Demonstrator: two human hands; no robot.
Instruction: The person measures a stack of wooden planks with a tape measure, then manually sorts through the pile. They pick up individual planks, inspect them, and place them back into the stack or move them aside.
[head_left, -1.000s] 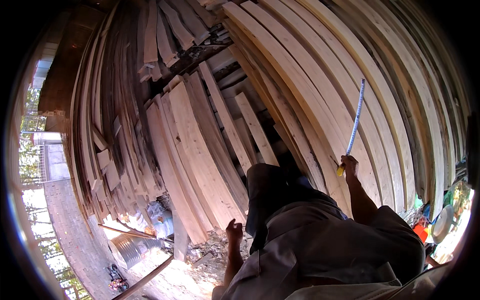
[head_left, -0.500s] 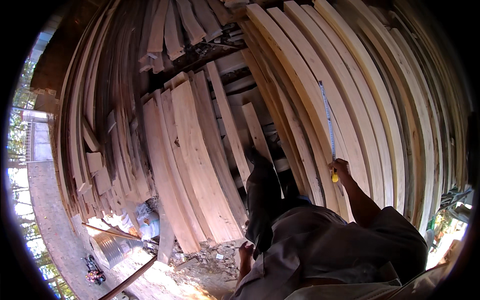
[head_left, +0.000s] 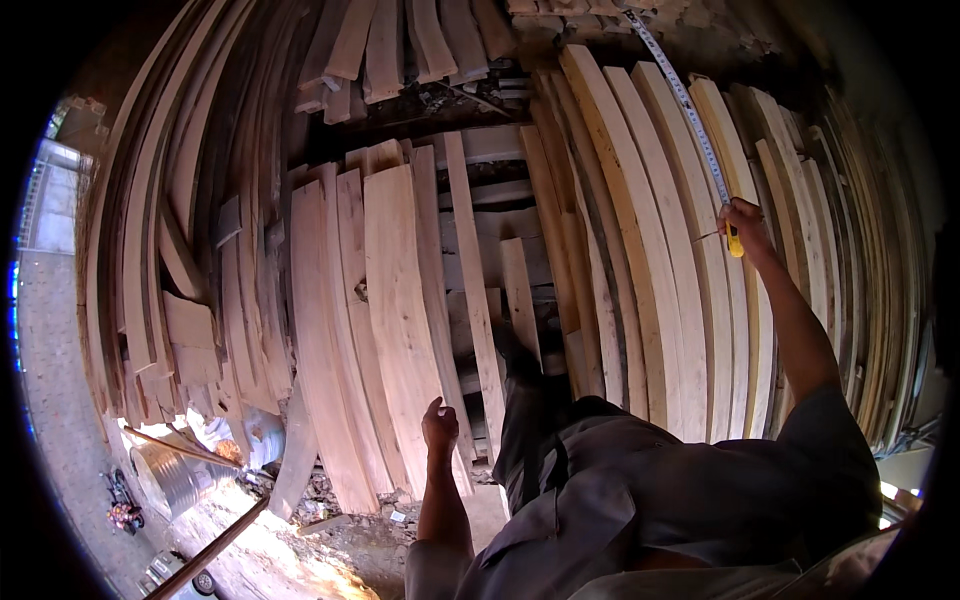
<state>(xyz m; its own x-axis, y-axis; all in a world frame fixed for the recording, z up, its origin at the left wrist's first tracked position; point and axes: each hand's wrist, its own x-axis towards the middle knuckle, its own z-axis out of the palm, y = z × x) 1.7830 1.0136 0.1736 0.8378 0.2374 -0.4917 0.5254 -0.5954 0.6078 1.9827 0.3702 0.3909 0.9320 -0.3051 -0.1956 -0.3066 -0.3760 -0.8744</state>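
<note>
My right hand (head_left: 744,224) is closed around a yellow tape measure (head_left: 735,243). Its blade (head_left: 690,112) is drawn out and runs away from me, slanting leftward over the long pale boards (head_left: 672,210) on the right and reaching past their far ends. A thin dark line juts left from that hand; I cannot make out what it is. Over the near part of a wide plank (head_left: 402,290) my left hand (head_left: 440,425) hangs with curled fingers, and I see nothing in it.
Dark, narrow boards (head_left: 150,230) are stacked on the left, with shorter pieces (head_left: 425,45) at the far side. A gap with cross pieces lies near my leg (head_left: 520,400). At lower left are a metal drum (head_left: 165,480), a pole (head_left: 215,545) and debris on the ground.
My right hand has moved farther out and to the right with the tape measure, and the blade now reaches past the boards' far ends. My left hand has risen from beside my body over the planks.
</note>
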